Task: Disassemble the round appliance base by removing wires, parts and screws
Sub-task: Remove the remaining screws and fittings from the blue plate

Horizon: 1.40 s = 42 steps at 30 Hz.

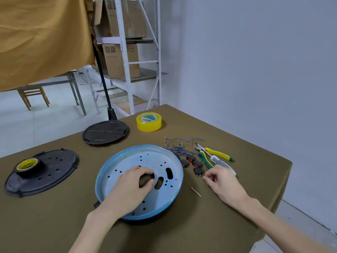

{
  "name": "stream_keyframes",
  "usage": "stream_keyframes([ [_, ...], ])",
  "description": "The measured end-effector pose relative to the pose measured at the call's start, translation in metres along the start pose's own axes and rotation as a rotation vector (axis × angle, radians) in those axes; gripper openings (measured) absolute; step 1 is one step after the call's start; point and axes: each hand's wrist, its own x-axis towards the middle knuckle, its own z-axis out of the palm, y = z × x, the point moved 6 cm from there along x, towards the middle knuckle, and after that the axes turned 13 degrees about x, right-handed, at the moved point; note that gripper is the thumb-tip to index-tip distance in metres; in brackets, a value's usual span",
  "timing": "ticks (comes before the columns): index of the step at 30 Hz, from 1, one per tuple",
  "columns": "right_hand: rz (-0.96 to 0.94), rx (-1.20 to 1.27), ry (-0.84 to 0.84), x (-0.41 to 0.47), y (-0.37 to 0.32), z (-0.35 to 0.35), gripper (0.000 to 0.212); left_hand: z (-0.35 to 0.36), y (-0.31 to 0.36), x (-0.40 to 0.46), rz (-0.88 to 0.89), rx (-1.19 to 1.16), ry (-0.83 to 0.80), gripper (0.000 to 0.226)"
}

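Note:
The round appliance base, a pale blue metal dish with many holes and oblong slots, lies open side up in the middle of the table. My left hand rests inside it, with thumb and fingers curled through one slot and gripping the plate. Removed blue wires and several black and red switches lie just right of the base. My right hand is on the table beside the nearest switch. Its thumb and forefinger are pinched together, and I cannot see anything between them.
Green-yellow cutters and a white-grey screwdriver lie behind my right hand. A thin metal pin lies near the base. A yellow tape roll, a black cover and a second black cover bearing black tape sit farther off.

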Motion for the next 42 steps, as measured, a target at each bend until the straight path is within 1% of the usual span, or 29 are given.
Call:
stream_keyframes([
  [4, 0.037, -0.053, 0.067, -0.002, -0.001, -0.011, 0.011, -0.006, 0.003, -0.001, 0.003, -0.021, 0.060, 0.022],
  [8, 0.004, -0.034, 0.168, 0.001, -0.024, -0.014, 0.008, -0.019, -0.010, -0.006, -0.024, -0.016, 0.141, 0.020],
  [11, -0.001, 0.023, 0.210, 0.015, -0.039, -0.010, 0.010, -0.031, -0.031, -0.018, -0.104, -0.017, 0.241, 0.019],
  [13, -0.034, -0.053, 0.261, 0.031, -0.045, -0.008, 0.006, -0.034, -0.051, -0.026, -0.195, -0.010, 0.343, 0.022],
  [14, -0.006, -0.148, 0.279, 0.041, -0.042, -0.008, 0.013, -0.034, -0.062, -0.029, -0.258, -0.055, 0.377, 0.026],
  [16, 0.186, -0.376, 0.214, 0.060, -0.020, -0.008, 0.038, -0.029, -0.080, -0.032, -0.402, -0.292, 0.359, 0.037],
  [18, 0.361, -0.474, 0.118, 0.069, 0.005, -0.007, 0.053, -0.018, -0.083, -0.032, -0.475, -0.589, 0.306, 0.050],
  [19, 0.397, -0.488, 0.090, 0.070, 0.015, -0.006, 0.057, -0.015, -0.083, -0.031, -0.489, -0.682, 0.301, 0.055],
  [20, 0.387, -0.499, 0.086, 0.071, 0.020, -0.005, 0.059, -0.012, -0.083, -0.030, -0.494, -0.728, 0.303, 0.059],
  [21, 0.358, -0.515, 0.094, 0.070, 0.022, -0.005, 0.059, -0.011, -0.084, -0.029, -0.493, -0.745, 0.301, 0.060],
  [23, 0.308, -0.519, 0.139, 0.067, 0.024, -0.007, 0.056, -0.008, -0.086, -0.026, -0.500, -0.756, 0.282, 0.054],
  [26, 0.214, -0.566, 0.241, 0.055, 0.020, -0.015, 0.042, -0.005, -0.088, -0.024, -0.554, -0.787, 0.264, 0.042],
  [27, 0.196, -0.604, 0.236, 0.052, 0.018, -0.018, 0.038, -0.004, -0.089, -0.024, -0.562, -0.787, 0.258, 0.042],
  [30, 0.223, -0.639, 0.087, 0.048, 0.022, -0.022, 0.032, -0.002, -0.089, -0.022, -0.565, -0.788, 0.249, 0.049],
  [31, 0.240, -0.636, 0.039, 0.047, 0.022, -0.024, 0.031, -0.003, -0.089, -0.021, -0.560, -0.797, 0.254, 0.050],
  [32, 0.234, -0.623, 0.032, 0.046, 0.018, -0.025, 0.031, -0.005, -0.086, -0.021, -0.555, -0.812, 0.261, 0.051],
  [34, 0.180, -0.548, 0.122, 0.044, 0.000, -0.031, 0.031, -0.005, -0.087, -0.020, -0.553, -0.853, 0.281, 0.046],
  [36, 0.133, -0.316, 0.218, 0.043, -0.024, -0.036, 0.030, -0.004, -0.091, -0.022, -0.574, -0.928, 0.346, 0.031],
  [37, 0.117, -0.150, 0.220, 0.043, -0.036, -0.036, 0.031, -0.002, -0.093, -0.024, -0.605, -0.998, 0.382, 0.024],
  [38, 0.100, 0.001, 0.191, 0.045, -0.049, -0.033, 0.033, 0.002, -0.096, -0.027, -0.640, -1.070, 0.405, 0.024],
  [39, 0.086, 0.100, 0.148, 0.047, -0.062, -0.028, 0.034, 0.006, -0.099, -0.030, -0.662, -1.123, 0.405, 0.027],
  [40, 0.068, 0.145, 0.107, 0.047, -0.076, -0.022, 0.036, 0.009, -0.099, -0.033, -0.658, -1.143, 0.381, 0.030],
  [42, 0.017, 0.099, 0.043, 0.045, -0.098, -0.007, 0.036, 0.010, -0.094, -0.037, -0.610, -1.082, 0.280, 0.031],
])
